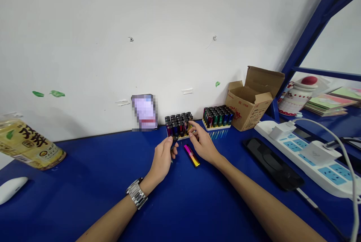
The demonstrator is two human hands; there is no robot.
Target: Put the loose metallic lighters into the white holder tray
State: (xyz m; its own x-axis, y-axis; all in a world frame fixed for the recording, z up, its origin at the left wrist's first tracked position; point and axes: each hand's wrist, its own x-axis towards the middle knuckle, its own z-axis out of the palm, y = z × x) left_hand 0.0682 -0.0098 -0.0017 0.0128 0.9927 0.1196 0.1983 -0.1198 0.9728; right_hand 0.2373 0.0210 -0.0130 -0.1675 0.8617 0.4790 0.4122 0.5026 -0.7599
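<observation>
My left hand (pixel 163 159), with a metal watch (pixel 137 193) on its wrist, is closed around a small black piece (pixel 175 139); its fingers hide most of it. Just beyond stands a pale tray with rows of upright, black-topped lighters (pixel 176 126) in shiny colours. At that tray's front right corner, my right hand (pixel 204 142) has its fingers curled on a yellowish lighter (pixel 190 124), partly covered by them. Between both hands a shiny pink-to-yellow lighter case (pixel 191 155) lies flat on the blue table (pixel 180 204).
Right of the first tray is a second tray of lighters (pixel 218 117), beside an open cardboard box (pixel 248 106). A phone (pixel 145 112) leans on the wall. A black phone (pixel 272 163) and power strip (pixel 307 159) lie right; a bottle (pixel 31 144) and white mouse (pixel 12 189) are left.
</observation>
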